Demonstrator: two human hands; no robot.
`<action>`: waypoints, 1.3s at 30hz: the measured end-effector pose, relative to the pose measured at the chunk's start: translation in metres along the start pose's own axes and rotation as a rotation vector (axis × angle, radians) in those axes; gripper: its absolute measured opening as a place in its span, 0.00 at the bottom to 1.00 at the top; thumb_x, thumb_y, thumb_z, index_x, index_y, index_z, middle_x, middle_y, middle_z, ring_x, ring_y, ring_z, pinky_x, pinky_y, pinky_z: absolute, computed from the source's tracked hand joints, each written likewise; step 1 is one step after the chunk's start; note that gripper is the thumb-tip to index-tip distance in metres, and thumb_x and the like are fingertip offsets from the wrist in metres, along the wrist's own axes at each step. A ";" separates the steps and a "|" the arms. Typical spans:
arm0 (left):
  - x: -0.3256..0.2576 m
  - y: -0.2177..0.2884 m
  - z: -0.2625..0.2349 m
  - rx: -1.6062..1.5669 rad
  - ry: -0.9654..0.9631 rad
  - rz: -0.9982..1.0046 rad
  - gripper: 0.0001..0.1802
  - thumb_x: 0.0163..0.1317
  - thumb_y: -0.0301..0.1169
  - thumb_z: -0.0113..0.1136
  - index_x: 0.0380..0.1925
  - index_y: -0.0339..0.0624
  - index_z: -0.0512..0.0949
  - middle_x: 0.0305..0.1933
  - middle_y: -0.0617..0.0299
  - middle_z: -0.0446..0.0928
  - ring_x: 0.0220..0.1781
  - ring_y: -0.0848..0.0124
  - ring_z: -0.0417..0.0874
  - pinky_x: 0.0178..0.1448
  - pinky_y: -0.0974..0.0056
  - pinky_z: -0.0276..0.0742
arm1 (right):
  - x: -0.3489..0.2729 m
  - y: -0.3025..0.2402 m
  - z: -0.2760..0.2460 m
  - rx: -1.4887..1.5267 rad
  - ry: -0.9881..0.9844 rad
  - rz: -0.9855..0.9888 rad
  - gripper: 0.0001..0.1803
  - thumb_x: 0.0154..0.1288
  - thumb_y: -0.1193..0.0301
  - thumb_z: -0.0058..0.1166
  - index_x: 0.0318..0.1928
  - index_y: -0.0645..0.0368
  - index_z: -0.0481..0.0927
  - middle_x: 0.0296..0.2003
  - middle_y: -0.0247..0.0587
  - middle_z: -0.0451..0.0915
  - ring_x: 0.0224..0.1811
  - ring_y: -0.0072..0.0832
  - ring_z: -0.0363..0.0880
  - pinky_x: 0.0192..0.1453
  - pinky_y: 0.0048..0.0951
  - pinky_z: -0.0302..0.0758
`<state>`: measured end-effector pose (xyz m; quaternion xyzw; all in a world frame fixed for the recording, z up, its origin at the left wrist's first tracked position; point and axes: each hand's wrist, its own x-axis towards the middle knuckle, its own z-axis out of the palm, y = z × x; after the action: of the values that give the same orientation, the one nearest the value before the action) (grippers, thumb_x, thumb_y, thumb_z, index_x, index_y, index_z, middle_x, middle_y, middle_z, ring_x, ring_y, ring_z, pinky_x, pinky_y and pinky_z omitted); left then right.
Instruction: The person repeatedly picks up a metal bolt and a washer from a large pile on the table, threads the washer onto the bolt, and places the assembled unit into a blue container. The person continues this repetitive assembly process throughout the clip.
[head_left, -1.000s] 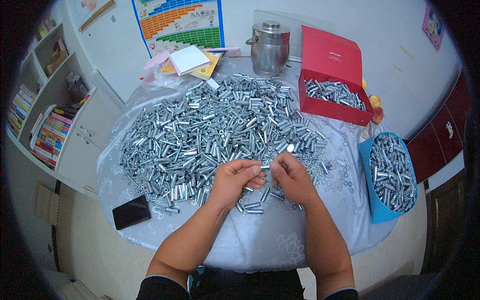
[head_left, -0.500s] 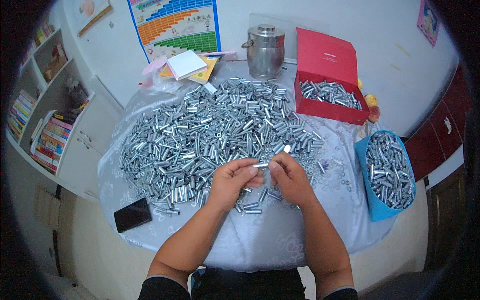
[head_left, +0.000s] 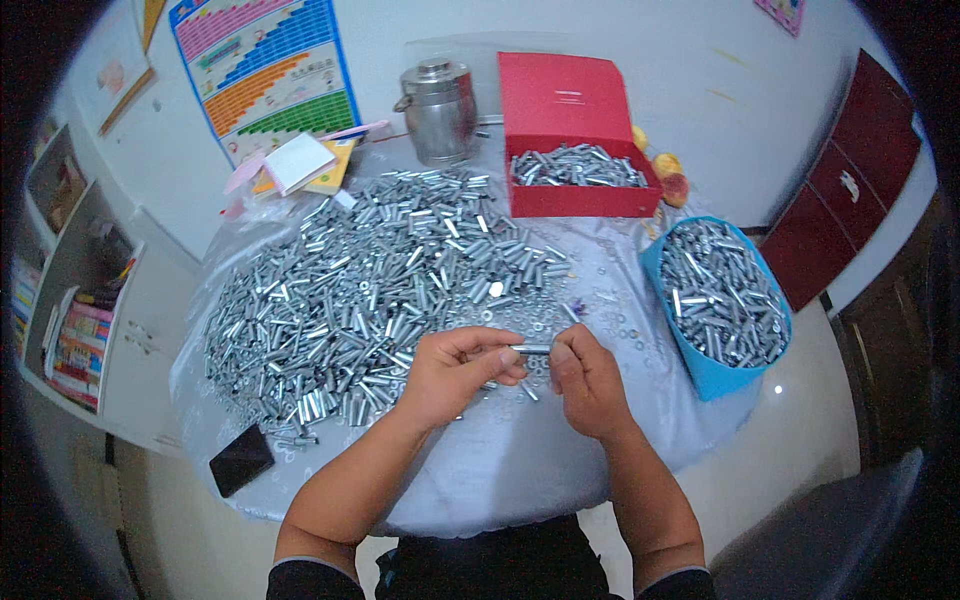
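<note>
The person's left hand (head_left: 455,370) pinches one end of a shiny metal tube (head_left: 533,349) between thumb and bent fingers, and the right hand (head_left: 592,385) closes on its other end. The tube lies roughly level between the two hands, over the near edge of a big pile (head_left: 340,290) of similar metal pieces — from where I stand I can't tell whether anything sits inside it. Both forearms lean in over the pale, shiny tablecloth (head_left: 450,500).

Small rings (head_left: 622,320) lie loose on the cloth beyond the right hand, and a white disc (head_left: 496,289) rests at the pile's right side. Farther right stands a blue bin (head_left: 690,345) filled with metal pieces. Behind it, toward the wall, a red box (head_left: 585,202) has its lid up and holds more of them.

A steel pot (head_left: 440,112) stands at the back, left of the box. A white notepad (head_left: 300,163) lies on a yellow one (head_left: 330,180) at the back left — a pink thing (head_left: 357,131) juts out beside them. A black phone (head_left: 241,461) lies by the table's near left edge, well apart from both hands.
</note>
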<state>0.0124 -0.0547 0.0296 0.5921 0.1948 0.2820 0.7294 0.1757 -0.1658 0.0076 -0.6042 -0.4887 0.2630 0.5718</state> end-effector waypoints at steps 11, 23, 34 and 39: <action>0.040 -0.038 0.089 0.071 -0.221 0.001 0.13 0.61 0.22 0.60 0.47 0.30 0.78 0.38 0.54 0.83 0.39 0.71 0.85 0.45 0.69 0.81 | -0.046 0.007 -0.070 -0.031 0.327 0.257 0.23 0.76 0.58 0.37 0.25 0.60 0.68 0.20 0.34 0.68 0.23 0.24 0.68 0.28 0.27 0.65; 0.099 -0.051 0.155 -0.206 -0.144 -0.063 0.14 0.64 0.26 0.57 0.48 0.29 0.77 0.40 0.50 0.82 0.38 0.66 0.85 0.42 0.65 0.84 | -0.046 -0.011 -0.150 0.766 0.716 0.422 0.23 0.75 0.51 0.36 0.37 0.59 0.72 0.17 0.35 0.72 0.13 0.25 0.67 0.19 0.29 0.67; 0.044 -0.011 0.000 0.013 0.343 0.000 0.12 0.65 0.29 0.57 0.43 0.32 0.79 0.35 0.54 0.82 0.32 0.68 0.84 0.39 0.66 0.82 | -0.020 0.002 -0.101 0.797 0.717 0.278 0.21 0.75 0.55 0.39 0.31 0.58 0.73 0.18 0.35 0.72 0.15 0.23 0.69 0.20 0.26 0.69; 0.015 -0.004 -0.047 0.074 0.507 0.072 0.10 0.64 0.27 0.58 0.41 0.31 0.79 0.33 0.55 0.82 0.31 0.72 0.83 0.37 0.69 0.82 | 0.018 0.007 -0.031 0.312 0.276 0.357 0.13 0.69 0.66 0.49 0.29 0.62 0.75 0.20 0.35 0.74 0.18 0.21 0.70 0.22 0.24 0.70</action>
<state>-0.0049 -0.0103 0.0160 0.5355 0.3602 0.4397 0.6246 0.2115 -0.1625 0.0116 -0.6156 -0.2457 0.3467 0.6637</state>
